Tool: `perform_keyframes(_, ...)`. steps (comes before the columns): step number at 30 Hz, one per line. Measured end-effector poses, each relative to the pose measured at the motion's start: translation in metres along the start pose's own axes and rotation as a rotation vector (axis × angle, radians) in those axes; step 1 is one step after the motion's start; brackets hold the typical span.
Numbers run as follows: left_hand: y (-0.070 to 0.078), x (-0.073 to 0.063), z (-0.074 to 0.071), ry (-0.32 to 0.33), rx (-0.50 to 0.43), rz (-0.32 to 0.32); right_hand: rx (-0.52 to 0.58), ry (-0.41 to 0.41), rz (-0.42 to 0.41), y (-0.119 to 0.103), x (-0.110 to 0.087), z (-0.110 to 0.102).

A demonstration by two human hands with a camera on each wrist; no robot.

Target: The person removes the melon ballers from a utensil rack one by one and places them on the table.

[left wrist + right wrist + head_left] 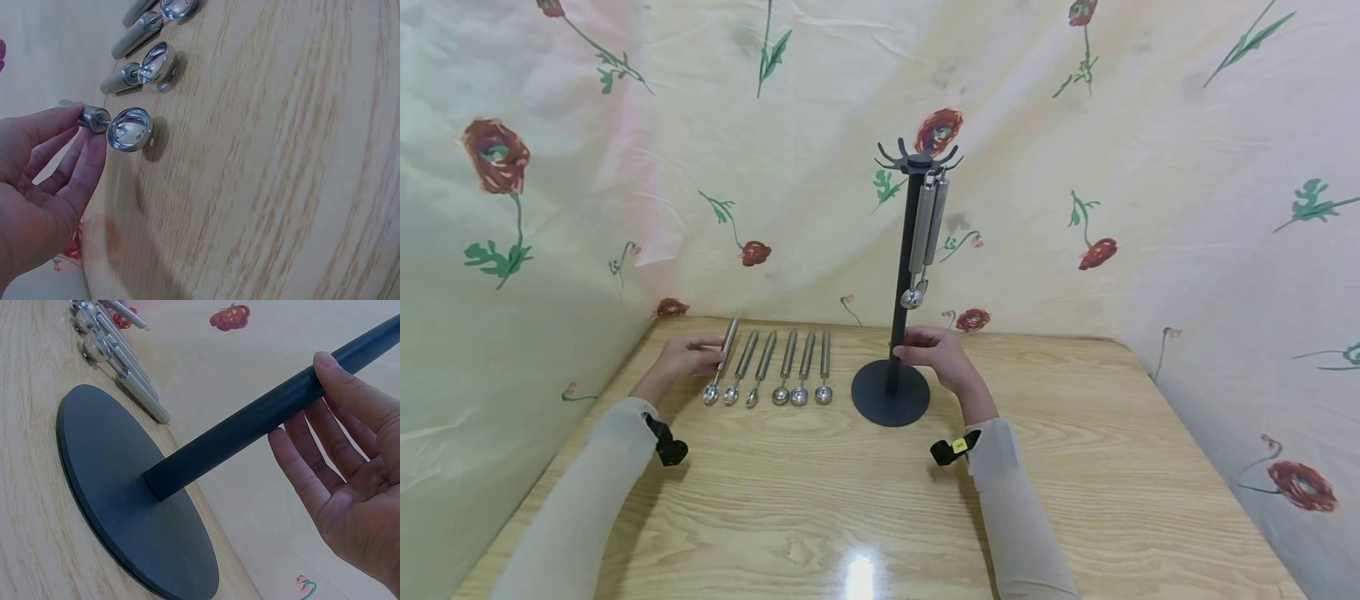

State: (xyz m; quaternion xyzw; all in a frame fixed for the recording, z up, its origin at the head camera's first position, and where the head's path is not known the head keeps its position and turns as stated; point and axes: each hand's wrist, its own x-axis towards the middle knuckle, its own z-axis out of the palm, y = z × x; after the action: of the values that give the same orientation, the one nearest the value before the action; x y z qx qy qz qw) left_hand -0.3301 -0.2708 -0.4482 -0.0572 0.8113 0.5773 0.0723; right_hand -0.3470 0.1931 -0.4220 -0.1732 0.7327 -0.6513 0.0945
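Note:
At the left end of a row, my left hand (688, 358) pinches the steel handle of a melon baller (721, 362) between thumb and fingers. Its handle end is tilted up, and the round bowl (130, 130) hangs close over the table in the left wrist view. My right hand (934, 357) holds the black post (250, 425) of a utensil stand, thumb on one side and fingers on the other. The stand's round base (891, 408) sits on the table. Two steel utensils (927, 225) hang from hooks (919, 160) at its top, handles up.
Several more steel scoops (786, 367) lie side by side between my left hand and the stand, bowls toward me. The wooden table (820, 492) ends at a flowered cloth backdrop (820, 167) behind and at both sides.

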Motion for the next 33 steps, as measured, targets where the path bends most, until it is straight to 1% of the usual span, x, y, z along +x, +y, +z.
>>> perform_keyframes(3,-0.0017,0.0013,0.0005,-0.003,-0.003,-0.001,-0.004,0.0,0.0,0.0001,-0.0004,-0.0001)
perform_keyframes(9,-0.0039,0.0019,0.0014,-0.02,0.016,0.02,-0.006,-0.001,-0.004,-0.0005,-0.0006,0.0)
perform_keyframes(15,-0.003,0.0016,0.0049,-0.017,0.026,-0.001,0.002,0.006,0.007,-0.0015,-0.001,0.0009)
perform_keyframes(23,0.0005,0.0012,0.0076,-0.02,0.068,-0.041,0.011,0.008,0.009,-0.0016,-0.0012,0.0007)
perform_keyframes(27,0.0009,0.0026,0.0087,-0.014,0.07,-0.046,0.018,0.013,0.005,-0.0008,-0.0011,0.0009)
perform_keyframes(33,0.001,0.0046,0.0096,-0.008,0.052,-0.037,0.008,0.004,-0.005,-0.0016,-0.0024,0.0009)
